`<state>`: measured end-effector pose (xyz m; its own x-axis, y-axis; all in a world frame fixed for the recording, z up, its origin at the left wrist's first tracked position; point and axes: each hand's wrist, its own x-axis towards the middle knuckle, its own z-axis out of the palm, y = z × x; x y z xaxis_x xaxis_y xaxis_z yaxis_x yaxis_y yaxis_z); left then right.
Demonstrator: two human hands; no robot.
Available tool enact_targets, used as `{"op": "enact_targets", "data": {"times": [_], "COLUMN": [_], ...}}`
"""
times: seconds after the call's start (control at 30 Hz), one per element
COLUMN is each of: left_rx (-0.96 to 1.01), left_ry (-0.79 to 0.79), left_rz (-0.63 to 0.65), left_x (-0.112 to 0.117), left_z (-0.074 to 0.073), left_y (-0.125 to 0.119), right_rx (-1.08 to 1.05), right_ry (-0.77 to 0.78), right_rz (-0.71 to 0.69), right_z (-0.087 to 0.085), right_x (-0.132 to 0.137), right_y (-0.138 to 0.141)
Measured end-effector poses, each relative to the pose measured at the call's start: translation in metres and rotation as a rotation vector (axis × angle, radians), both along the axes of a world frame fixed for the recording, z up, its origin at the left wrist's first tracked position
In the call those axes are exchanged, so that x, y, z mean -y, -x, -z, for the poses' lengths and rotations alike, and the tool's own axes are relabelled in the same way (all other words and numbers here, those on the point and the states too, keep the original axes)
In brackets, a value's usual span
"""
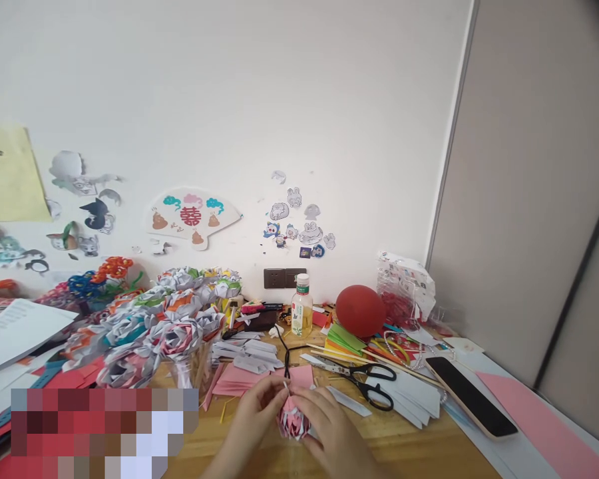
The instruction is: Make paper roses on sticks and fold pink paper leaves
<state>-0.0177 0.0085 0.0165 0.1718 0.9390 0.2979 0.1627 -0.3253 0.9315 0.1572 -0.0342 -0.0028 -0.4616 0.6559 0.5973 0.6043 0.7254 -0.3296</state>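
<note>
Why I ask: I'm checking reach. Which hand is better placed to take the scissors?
Right, probably. The scissors lie just beyond the right hand, while the left hand sits on the far side of the paper flower both hands hold and would need to cross over.

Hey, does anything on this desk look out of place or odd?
Mostly craft clutter. The scissors lie open, handles spread, just beyond the left hand and right hand holding the paper flower. Nothing looks spilled; the bottle stands upright.

Pink-white folded paper flower [293, 420], hand-held
</note>
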Motion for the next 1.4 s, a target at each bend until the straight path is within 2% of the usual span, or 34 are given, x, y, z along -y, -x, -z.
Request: {"op": "enact_targets", "data": {"times": [0.1, 0.2, 0.33, 0.5, 0.6, 0.7, 0.87, 1.07, 1.27, 1.4], "left_rx": [0.038, -0.016, -0.111, -0.196, -0.215, -0.208, -0.17, -0.219, -0.368, -0.376], "left_ry": [0.014, 0.0, -0.036, -0.135, -0.128, -0.087, 0.012, 0.189, 0.159, 0.161], "left_rz": [0.004, 0.014, 0.013, 0.039, 0.062, 0.098, 0.163, 0.367, 0.295, 0.275], "left_x": [-0.003, -0.001, 0.002, 0.002, 0.002, 0.001, -0.003, -0.006, -0.001, 0.003], "left_z": [0.003, 0.007, 0.018, 0.032, 0.034, 0.033, 0.032, 0.028, 0.032, 0.031], "left_y": [-0.001, -0.001, -0.006, -0.01, -0.009, -0.008, -0.005, 0.0, -0.003, -0.006], "right_rx": [0.01, -0.133, -0.364, -0.499, -0.613, -0.698, -0.715, -0.717, -0.611, -0.575], "right_ry": [0.032, 0.093, 0.29, 0.54, 0.664, 0.711, 0.728, 0.818, 0.961, 0.877], "right_rz": [-0.057, -0.106, 0.003, 0.113, 0.102, 0.04, -0.026, -0.067, -0.044, 0.0], "right_z": [-0.001, 0.001, 0.008, 0.019, 0.024, 0.027, 0.026, 0.019, 0.017, 0.015], "right_x": [0.0, -0.001, -0.006, -0.013, -0.017, -0.02, -0.022, -0.017, -0.017, -0.015], "right_y": [-0.002, -0.001, 0.005, 0.011, 0.011, 0.007, 0.003, 0.003, -0.004, -0.003]}}
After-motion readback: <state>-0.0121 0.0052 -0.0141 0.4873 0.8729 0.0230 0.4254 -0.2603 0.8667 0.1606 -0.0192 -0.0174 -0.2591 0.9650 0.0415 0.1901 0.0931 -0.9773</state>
